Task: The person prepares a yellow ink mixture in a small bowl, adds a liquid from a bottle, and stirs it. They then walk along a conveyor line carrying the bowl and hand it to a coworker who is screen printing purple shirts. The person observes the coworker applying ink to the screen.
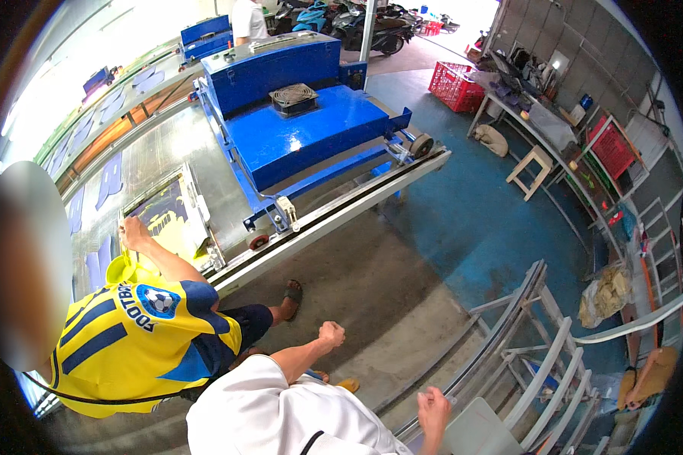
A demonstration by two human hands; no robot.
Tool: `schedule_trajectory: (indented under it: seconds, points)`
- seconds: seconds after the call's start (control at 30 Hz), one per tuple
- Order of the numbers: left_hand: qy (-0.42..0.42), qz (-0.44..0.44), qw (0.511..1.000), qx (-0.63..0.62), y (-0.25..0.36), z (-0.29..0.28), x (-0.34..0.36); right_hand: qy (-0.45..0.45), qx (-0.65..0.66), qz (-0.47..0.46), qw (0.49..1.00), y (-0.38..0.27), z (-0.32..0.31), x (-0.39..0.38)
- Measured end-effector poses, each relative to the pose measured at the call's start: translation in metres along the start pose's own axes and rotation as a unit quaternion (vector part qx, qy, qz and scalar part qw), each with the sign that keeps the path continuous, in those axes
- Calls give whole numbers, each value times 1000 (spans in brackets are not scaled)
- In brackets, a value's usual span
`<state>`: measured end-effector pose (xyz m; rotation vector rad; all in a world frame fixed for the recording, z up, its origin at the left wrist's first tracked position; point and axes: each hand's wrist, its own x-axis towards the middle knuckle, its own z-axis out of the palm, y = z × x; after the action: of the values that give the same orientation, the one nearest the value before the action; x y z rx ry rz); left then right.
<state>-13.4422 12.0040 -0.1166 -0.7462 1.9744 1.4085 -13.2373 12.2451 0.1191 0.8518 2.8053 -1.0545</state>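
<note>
White shirt cloth spreads nearest the camera. Its wearer's left hand is curled into a fist over the floor, no object visible in it. The right hand, fingers bent, is near the upper left corner of a grey panel; whether it grips anything, I cannot tell. Beside the panel stands a metal rack. At the long table's near edge, a co-worker in a yellow jersey reaches over a yellow-smeared screen frame.

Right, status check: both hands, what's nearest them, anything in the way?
Left hand closed, nothing visible in it. Right hand loosely curled near pale grey panel, contact unclear. Co-worker in yellow jersey close by on left.
</note>
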Motion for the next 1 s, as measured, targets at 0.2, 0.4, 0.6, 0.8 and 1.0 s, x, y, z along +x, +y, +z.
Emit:
schedule_trajectory:
  seconds: [0.2,0.4,0.6,0.8,1.0]
  points:
    - [-126,71,989,-27,-2,1,-16,-102,-13,-38,994,29,6,41]
    - [-97,30,986,-134,10,-27,-20,-142,-43,-68,987,37,13,101]
    - [-48,74,995,-37,2,-71,-40,-179,-56,-96,978,19,24,144]
    - [-14,178,982,67,-1,-106,-85,-256,-95,-142,951,-16,70,163]
    - [-12,179,977,115,5,-129,-117,-328,-111,-195,918,-45,135,176]
